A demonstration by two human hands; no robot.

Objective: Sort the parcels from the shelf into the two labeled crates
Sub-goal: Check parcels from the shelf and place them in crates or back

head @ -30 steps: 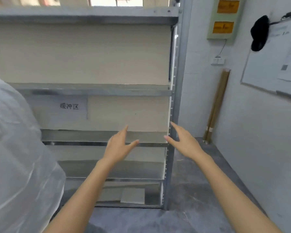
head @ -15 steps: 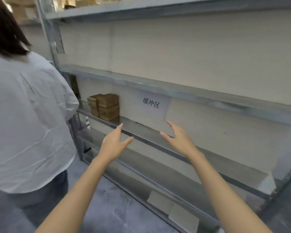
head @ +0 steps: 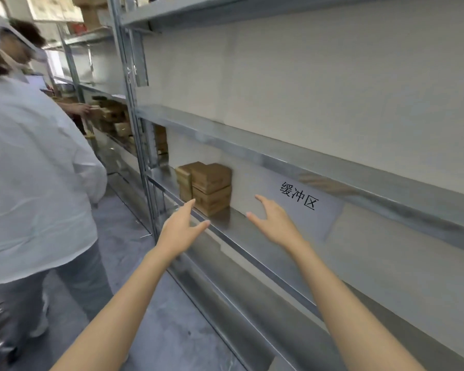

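A small stack of brown cardboard parcels (head: 208,187) stands on a metal shelf (head: 252,231) at mid height, near the upright post. My left hand (head: 181,231) is stretched out just below and in front of the stack, fingers apart, holding nothing. My right hand (head: 275,222) hovers over the shelf to the right of the parcels, also spread and empty. Neither hand touches a parcel. No crate is in view.
A person in a white shirt (head: 35,167) stands close on my left in the aisle. More parcels (head: 115,121) fill the neighbouring shelf unit beyond the post (head: 134,108). A paper label (head: 303,202) hangs on the shelf's back wall. Grey floor runs below.
The view has swung left along the shelf, from its right end to the parcels. Both hands stay spread and are now close to the stack.
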